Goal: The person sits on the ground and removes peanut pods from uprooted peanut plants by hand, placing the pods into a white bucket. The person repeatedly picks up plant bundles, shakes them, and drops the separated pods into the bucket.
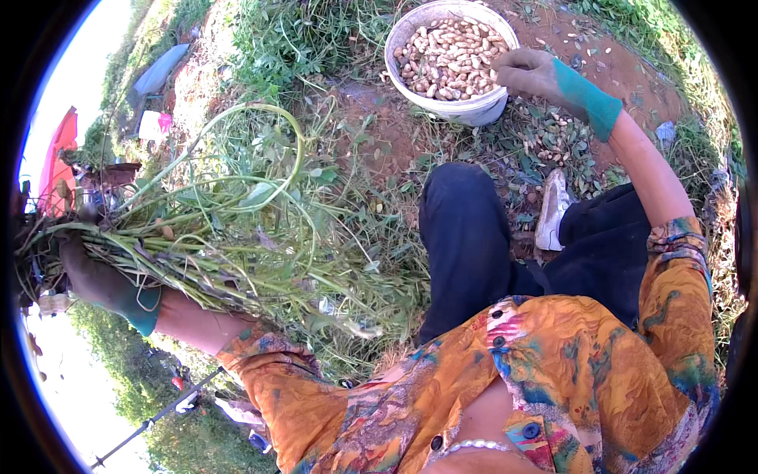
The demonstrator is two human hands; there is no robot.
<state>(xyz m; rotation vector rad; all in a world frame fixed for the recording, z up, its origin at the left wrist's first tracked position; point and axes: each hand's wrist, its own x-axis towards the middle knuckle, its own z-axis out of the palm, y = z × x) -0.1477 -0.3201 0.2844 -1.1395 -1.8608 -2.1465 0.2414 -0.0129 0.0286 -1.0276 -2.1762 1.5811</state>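
My left hand (98,275), in a soiled work glove with a teal cuff, is closed around a bundle of uprooted peanut plants (195,249). Their roots and a few pods lie at the far left, while the green stems and leaves spread rightward. My right hand (524,71), gloved the same way, is at the right rim of a white plastic bucket (456,109). Its fingers are bent inward over the edge; whether they hold a pod is hidden. Unshelled peanuts (450,56) fill much of the bucket.
Loose peanuts (553,142) and leaves litter the soil below the bucket. My bent knee (465,207) and a white shoe (552,210) are close by. Green plants (290,41) grow at the upper left. A red object (59,166) stands beyond the roots.
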